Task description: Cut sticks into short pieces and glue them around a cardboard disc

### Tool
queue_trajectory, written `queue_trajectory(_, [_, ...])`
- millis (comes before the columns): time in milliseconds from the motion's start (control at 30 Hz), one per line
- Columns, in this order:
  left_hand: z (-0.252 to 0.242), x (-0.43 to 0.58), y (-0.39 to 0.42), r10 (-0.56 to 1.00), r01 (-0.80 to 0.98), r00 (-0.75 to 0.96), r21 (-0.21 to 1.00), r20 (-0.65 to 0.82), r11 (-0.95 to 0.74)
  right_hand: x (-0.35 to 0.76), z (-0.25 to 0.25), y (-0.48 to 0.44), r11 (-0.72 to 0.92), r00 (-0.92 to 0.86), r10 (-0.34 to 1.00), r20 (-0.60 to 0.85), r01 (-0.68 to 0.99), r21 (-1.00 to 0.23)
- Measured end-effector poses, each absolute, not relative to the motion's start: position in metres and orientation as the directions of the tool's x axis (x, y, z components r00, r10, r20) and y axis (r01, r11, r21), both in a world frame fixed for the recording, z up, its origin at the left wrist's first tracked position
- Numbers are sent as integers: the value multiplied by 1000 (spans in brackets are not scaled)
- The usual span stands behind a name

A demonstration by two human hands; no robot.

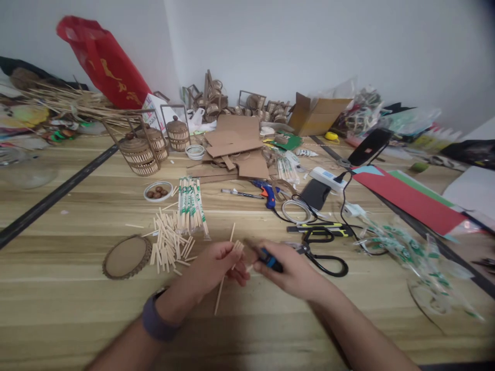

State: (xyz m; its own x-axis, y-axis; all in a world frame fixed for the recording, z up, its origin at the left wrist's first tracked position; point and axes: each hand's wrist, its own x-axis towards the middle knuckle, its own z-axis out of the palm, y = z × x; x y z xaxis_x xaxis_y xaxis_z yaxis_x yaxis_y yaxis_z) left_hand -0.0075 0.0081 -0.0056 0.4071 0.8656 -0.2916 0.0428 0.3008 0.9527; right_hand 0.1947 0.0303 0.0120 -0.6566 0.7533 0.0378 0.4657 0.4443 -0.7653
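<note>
Two hands hold a thin wooden stick (219, 298) and a blue-handled tool (269, 259) together above the near edge of the surface (58, 309).

The left hand (216, 268) has its fingers clamped on the stick, which slants through the grip with one end toward the far edge and the other toward the near edge. The right hand (292, 272) has its fingers closed round the tool; blur hides whether its tip touches the stick. Toward the left edge lie a pile of cut stick pieces (170, 246) and a cardboard disc (127, 256), with wrapped chopsticks (191, 205) just behind the pile. Black scissors (325, 253) lie just beyond the right hand.
</note>
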Motion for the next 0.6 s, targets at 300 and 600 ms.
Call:
queue_trajectory(300, [-18,1,5,825,-5,438,917,-357,399,182,-8,28,470,-528,845,88,656,-591])
queue_trajectory(600, [-7,-2,3,777,-124,447,829,-444,546,180,-20,23,562,-486,818,308,561,-608])
